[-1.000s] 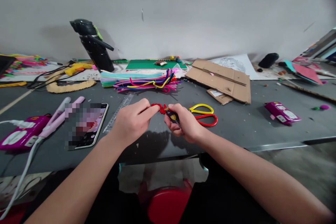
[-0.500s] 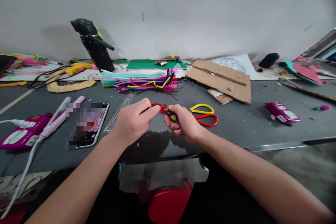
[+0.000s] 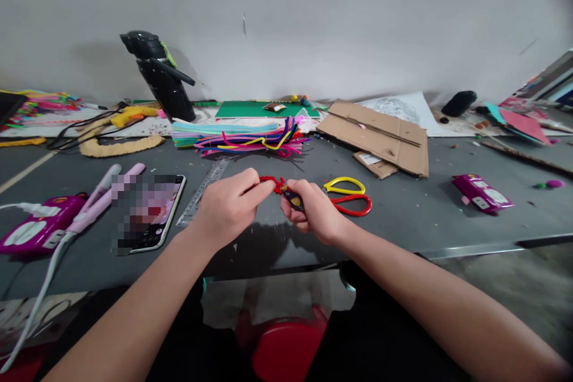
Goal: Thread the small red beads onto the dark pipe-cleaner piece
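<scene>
Near the table's middle, my left hand pinches a small red fuzzy piece, which looks like twisted pipe cleaner. My right hand is closed around a small black tool with a yellow mark; its tip meets the red piece between the hands. Whether the tool's jaws grip the piece is too small to tell. Just right of my right hand lie scissors with one yellow handle and one red handle. Their blades are hidden behind the hand. Behind both hands lies a bundle of coloured pipe cleaners.
On the left are a phone, a pink hair iron with a cable and a purple pack. A black flask stands behind. Cardboard and another purple pack are on the right.
The fingertips of my left hand have shifted slightly right along the red piece, closer to the tool. My right hand has barely moved.
</scene>
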Available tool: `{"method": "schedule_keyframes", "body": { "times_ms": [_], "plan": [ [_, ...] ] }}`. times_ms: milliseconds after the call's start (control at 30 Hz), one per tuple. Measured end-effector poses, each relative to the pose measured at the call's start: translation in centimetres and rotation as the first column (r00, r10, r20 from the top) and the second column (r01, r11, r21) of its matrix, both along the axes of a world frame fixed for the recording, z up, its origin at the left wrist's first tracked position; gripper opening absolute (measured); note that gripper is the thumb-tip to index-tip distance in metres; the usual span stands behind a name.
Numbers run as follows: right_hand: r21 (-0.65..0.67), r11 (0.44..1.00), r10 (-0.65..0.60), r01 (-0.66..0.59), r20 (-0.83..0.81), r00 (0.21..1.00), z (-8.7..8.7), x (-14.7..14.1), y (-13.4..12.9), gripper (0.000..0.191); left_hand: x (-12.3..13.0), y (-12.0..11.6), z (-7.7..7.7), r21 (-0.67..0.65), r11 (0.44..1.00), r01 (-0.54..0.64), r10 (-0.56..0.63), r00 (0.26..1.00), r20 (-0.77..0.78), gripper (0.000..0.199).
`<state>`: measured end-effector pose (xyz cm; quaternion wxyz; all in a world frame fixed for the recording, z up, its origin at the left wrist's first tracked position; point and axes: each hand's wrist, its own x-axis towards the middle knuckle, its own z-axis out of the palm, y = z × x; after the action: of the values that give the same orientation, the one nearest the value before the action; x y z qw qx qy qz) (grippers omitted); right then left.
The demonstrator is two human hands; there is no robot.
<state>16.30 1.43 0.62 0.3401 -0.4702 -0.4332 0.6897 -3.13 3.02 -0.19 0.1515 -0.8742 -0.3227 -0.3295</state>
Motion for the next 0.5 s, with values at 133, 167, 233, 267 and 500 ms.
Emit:
{"method": "schedule_keyframes", "body": {
  "times_ms": [133,167,233,267,500],
  "plan": [
    [-0.001,1.0,-0.008,0.008,0.006,1.0,-0.13,0.0,-0.02,0.049,0.08,-0.02,0.17,0.047,0.999,0.008,-0.007,1.0,-0.015,0.029],
    [-0.005,1.0,-0.014,0.014,0.008,1.0,-0.16,0.0,0.0,0.049,0.09,-0.03,0.21,0.056,0.998,0.011,-0.01,1.0,-0.019,0.029],
    [-0.006,1.0,-0.019,0.019,0.005,1.0,-0.22,-0.01,0.05,0.049,0.11,-0.06,0.23,0.063,0.998,0.014,-0.012,1.0,-0.023,0.028],
    [-0.005,1.0,-0.02,0.02,0.005,1.0,-0.24,-0.01,0.07,0.049,0.11,-0.08,0.21,0.062,0.998,0.012,-0.011,1.0,-0.024,0.028],
    [0.019,1.0,-0.014,0.013,0.051,0.999,-0.21,-0.07,-0.01,0.057,0.15,-0.13,0.02,0.077,0.997,-0.001,0.003,1.0,-0.031,0.029]
  ]
}}
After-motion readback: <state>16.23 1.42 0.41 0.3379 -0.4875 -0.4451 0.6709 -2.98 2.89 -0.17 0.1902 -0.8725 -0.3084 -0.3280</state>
